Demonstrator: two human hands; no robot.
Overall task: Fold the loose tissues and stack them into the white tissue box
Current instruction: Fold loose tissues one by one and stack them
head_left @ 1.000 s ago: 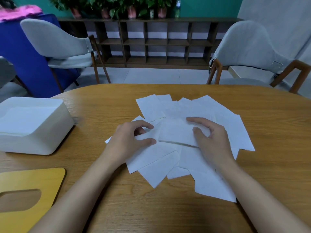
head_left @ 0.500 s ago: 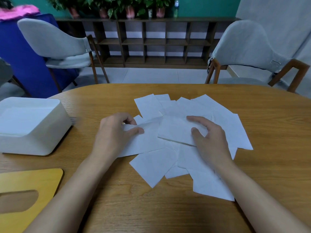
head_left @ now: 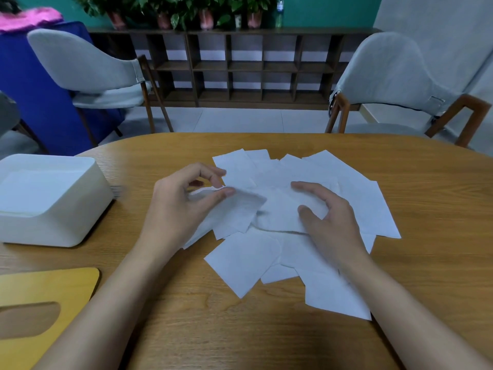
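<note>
Several loose white tissues [head_left: 354, 193] lie spread and overlapping in the middle of the wooden table [head_left: 437, 263]. My left hand [head_left: 181, 206] pinches the edge of one tissue [head_left: 234, 212] between thumb and fingers and has it lifted a little off the pile. My right hand [head_left: 328, 217] rests with spread fingers on a tissue [head_left: 282, 217] in the pile's middle, pressing it down. The white tissue box [head_left: 45, 201] stands open at the table's left, with white tissue visible inside.
A yellow wooden lid [head_left: 34, 311] with an oval slot lies at the front left corner. Two grey chairs [head_left: 394, 84] stand behind the table, a dark shelf with potted plants beyond them. Bare wood shows along the table's front edge.
My left hand has pulled one tissue leftward out of the pile and lifted its edge. My right hand has stayed in place on the pile.
</note>
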